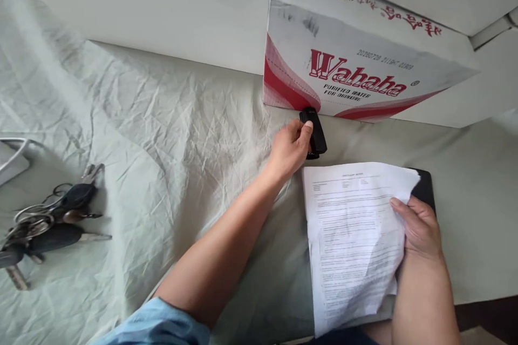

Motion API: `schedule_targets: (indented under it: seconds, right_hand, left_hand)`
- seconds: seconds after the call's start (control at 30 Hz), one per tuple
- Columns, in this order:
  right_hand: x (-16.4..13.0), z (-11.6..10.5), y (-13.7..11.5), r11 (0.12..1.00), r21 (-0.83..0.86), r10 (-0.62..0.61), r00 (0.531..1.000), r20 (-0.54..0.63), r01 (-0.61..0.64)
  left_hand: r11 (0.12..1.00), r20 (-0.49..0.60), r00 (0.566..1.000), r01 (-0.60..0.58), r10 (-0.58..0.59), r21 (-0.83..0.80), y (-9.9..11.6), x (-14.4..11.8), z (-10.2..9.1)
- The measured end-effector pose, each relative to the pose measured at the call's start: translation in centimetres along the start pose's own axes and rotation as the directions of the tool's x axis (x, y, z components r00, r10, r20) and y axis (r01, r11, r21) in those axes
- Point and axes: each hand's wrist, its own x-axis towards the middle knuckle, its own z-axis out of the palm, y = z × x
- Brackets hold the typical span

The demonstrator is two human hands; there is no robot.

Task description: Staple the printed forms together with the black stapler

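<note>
Creased printed paper [352,242] under right hand [421,226]; left hand [289,148] grasps boxy black stapler [313,132].

Stapler [313,132] is lying just before the carton [356,64] and behind the paper sheets [352,242], which are resting on a clipboard [424,188]; keys [48,221] are sitting far left on the sheet-covered worktop [170,145].

Cloth [162,118] matt, creased, mid-frame; stapler [313,132] black glossy plastic; paper [352,237] matt, crumpled, lower right; box [356,75] cardboard, scuffed, upper right; keys [48,226] metal, left.
</note>
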Motion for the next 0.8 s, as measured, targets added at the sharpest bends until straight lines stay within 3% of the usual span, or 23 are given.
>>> schedule_targets:
  seconds: [0.13,0.3,0.47,0.53,0.67,0.8]
  right_hand:
    - [0.4,0.4,0.5,0.989,0.063,-0.122,0.974,-0.192,0.137]
    - [0.6,0.4,0.6,0.993,0.045,-0.098,0.963,-0.251,0.113]
    - [0.3,-0.7,0.6,0.990,-0.003,-0.138,0.965,-0.225,0.141]
    - [0.1,-1.3,0.6,0.992,-0.022,-0.124,0.980,-0.156,0.122]
    - [0.0,-2.2,0.8,0.997,-0.050,-0.068,0.997,-0.045,0.065]
    - [0.4,-2.6,1.7,0.994,-0.088,-0.074,0.997,-0.028,0.071]
  left_hand:
    - [0.996,0.112,0.990,0.079,-0.083,0.045,0.2,-0.5,0.2]
    - [0.983,0.404,0.906,0.168,-0.125,-0.071,1.7,-1.4,0.2]
    - [0.962,0.381,0.917,0.200,-0.117,-0.186,2.3,-1.4,-0.5]
    - [0.962,0.434,0.896,0.196,-0.098,-0.188,2.0,-1.1,-0.7]
    - [1.000,0.522,0.853,0.015,-0.015,0.004,1.4,-0.6,-0.6]
    - [0.989,0.432,0.902,-0.052,-0.014,0.141,1.5,-0.6,-0.3]
